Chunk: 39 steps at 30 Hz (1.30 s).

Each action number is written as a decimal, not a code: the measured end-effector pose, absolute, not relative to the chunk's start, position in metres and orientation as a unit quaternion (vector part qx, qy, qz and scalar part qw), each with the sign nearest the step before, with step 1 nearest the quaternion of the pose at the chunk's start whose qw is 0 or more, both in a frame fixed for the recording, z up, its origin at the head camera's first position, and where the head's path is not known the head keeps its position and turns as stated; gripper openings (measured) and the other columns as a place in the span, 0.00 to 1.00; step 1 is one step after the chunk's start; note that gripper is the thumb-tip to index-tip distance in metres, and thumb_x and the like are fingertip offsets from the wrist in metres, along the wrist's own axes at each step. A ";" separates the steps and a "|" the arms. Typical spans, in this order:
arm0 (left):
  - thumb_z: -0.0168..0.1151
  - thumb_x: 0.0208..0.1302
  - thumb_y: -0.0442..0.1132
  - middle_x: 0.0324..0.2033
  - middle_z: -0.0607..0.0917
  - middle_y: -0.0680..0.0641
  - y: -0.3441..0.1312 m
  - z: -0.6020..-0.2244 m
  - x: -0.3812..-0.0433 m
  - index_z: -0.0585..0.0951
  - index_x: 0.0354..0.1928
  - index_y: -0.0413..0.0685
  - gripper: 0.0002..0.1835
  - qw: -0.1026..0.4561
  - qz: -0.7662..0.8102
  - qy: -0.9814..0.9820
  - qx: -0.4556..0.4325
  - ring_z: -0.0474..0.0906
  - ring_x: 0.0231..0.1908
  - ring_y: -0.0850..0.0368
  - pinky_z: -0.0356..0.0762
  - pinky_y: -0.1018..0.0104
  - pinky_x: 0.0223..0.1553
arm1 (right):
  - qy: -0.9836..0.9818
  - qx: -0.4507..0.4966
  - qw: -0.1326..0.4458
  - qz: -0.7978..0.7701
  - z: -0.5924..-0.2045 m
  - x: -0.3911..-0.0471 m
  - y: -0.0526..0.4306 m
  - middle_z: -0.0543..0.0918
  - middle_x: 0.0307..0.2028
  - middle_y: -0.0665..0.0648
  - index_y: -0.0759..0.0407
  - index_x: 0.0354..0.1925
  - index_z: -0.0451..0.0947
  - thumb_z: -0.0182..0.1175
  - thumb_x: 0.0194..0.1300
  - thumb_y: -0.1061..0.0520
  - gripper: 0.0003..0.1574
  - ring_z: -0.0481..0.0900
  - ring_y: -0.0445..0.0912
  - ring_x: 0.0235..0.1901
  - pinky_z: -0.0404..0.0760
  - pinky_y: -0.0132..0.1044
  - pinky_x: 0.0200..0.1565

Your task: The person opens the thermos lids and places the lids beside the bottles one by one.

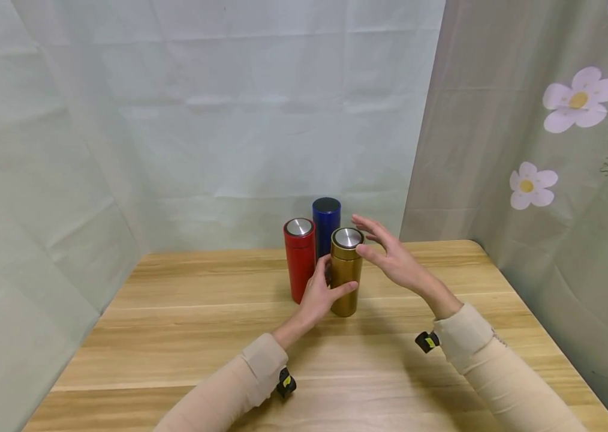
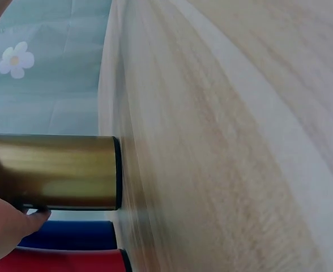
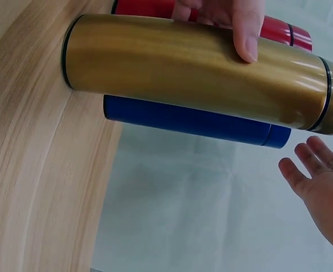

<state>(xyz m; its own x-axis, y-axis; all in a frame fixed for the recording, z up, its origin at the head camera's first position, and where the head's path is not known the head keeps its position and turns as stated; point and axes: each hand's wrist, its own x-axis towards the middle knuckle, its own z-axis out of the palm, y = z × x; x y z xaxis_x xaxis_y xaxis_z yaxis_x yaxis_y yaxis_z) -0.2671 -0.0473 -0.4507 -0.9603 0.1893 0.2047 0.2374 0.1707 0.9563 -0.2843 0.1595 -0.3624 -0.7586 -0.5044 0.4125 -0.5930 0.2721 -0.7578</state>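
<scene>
Flask (image 1: 346, 271) of gold colour stands upright on the surface (image 1: 201, 336), base down, its long axis vertical and its silver-topped lid (image 1: 348, 238) facing up. It is the nearest of three, toward the far side of the surface and a little right of the middle of the head view. The left hand (image 1: 317, 297) is clamped on its body: the thumb lies across the near side, well below the lid, and the fingers go round the left side, next to the red flask (image 1: 300, 267). The right hand (image 1: 398, 264) is spread, fingers and thumb apart, up at the right of the lid; whether the thumb tip touches the rim is hard to tell. The hands are apart from each other, the left one lower. The red flask stands to the left and the blue flask (image 1: 328, 227) behind, between the other two; both are upright, their axes roughly parallel with the gold one's. The wrist views show all three turned sideways, the bases pointing right in the left wrist view and left in the right wrist view. A pale curtain (image 1: 261, 120) hangs behind the surface.
</scene>
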 end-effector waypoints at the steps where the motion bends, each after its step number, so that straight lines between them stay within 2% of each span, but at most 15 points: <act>1: 0.75 0.65 0.45 0.74 0.70 0.39 -0.048 -0.451 -0.267 0.62 0.75 0.46 0.43 0.021 -0.628 -0.765 -0.140 0.65 0.74 0.41 0.64 0.41 0.72 | -0.796 0.345 0.044 0.496 -0.362 -0.284 0.159 0.63 0.77 0.57 0.45 0.82 0.57 0.54 0.80 0.40 0.40 0.59 0.56 0.77 0.57 0.62 0.75; 7: 0.77 0.63 0.44 0.70 0.74 0.39 -0.051 -0.449 -0.264 0.64 0.74 0.46 0.43 0.022 -0.623 -0.767 -0.151 0.69 0.71 0.40 0.68 0.40 0.70 | -0.789 0.345 0.041 0.506 -0.361 -0.283 0.157 0.63 0.78 0.56 0.46 0.82 0.56 0.53 0.80 0.39 0.40 0.60 0.56 0.77 0.57 0.64 0.74; 14: 0.78 0.62 0.46 0.68 0.76 0.45 -0.059 -0.441 -0.257 0.67 0.73 0.53 0.41 0.023 -0.619 -0.764 -0.180 0.72 0.68 0.45 0.69 0.42 0.70 | -0.775 0.348 0.024 0.527 -0.355 -0.277 0.155 0.64 0.77 0.58 0.43 0.82 0.55 0.52 0.79 0.35 0.42 0.60 0.59 0.77 0.61 0.69 0.71; 22: 0.76 0.63 0.41 0.65 0.79 0.45 -0.075 -0.431 -0.254 0.68 0.73 0.52 0.38 0.018 -0.639 -0.737 -0.217 0.75 0.65 0.47 0.70 0.43 0.69 | -0.756 0.367 0.011 0.542 -0.349 -0.274 0.150 0.65 0.76 0.59 0.48 0.82 0.55 0.56 0.68 0.22 0.57 0.61 0.62 0.75 0.63 0.71 0.68; 29: 0.76 0.64 0.42 0.64 0.79 0.47 -0.083 -0.422 -0.249 0.69 0.73 0.54 0.38 0.005 -0.646 -0.727 -0.231 0.75 0.64 0.47 0.70 0.42 0.68 | -0.756 0.362 -0.003 0.546 -0.341 -0.266 0.143 0.64 0.77 0.60 0.55 0.81 0.56 0.61 0.62 0.19 0.66 0.60 0.62 0.76 0.56 0.69 0.73; 32: 0.76 0.64 0.40 0.65 0.78 0.47 -0.085 -0.418 -0.246 0.69 0.73 0.56 0.37 -0.002 -0.650 -0.722 -0.236 0.74 0.64 0.47 0.69 0.41 0.69 | -0.754 0.357 -0.004 0.551 -0.339 -0.263 0.140 0.66 0.75 0.60 0.57 0.80 0.58 0.64 0.61 0.21 0.65 0.61 0.61 0.76 0.57 0.67 0.73; 39: 0.76 0.64 0.41 0.65 0.79 0.47 -0.090 -0.412 -0.241 0.70 0.74 0.56 0.38 -0.007 -0.649 -0.717 -0.255 0.75 0.64 0.47 0.70 0.42 0.68 | -0.750 0.345 -0.009 0.564 -0.334 -0.259 0.132 0.75 0.67 0.59 0.55 0.74 0.67 0.69 0.60 0.25 0.57 0.67 0.56 0.72 0.62 0.64 0.72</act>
<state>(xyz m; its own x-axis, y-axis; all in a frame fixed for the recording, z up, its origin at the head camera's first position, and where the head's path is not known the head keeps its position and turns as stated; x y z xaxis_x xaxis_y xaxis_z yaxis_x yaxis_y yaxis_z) -0.2412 -0.0896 -0.4118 -0.8702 0.3742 0.3206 0.3562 0.0281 0.9340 -0.2587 0.1315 -0.3337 -0.7619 -0.5273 0.3760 -0.5072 0.1248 -0.8527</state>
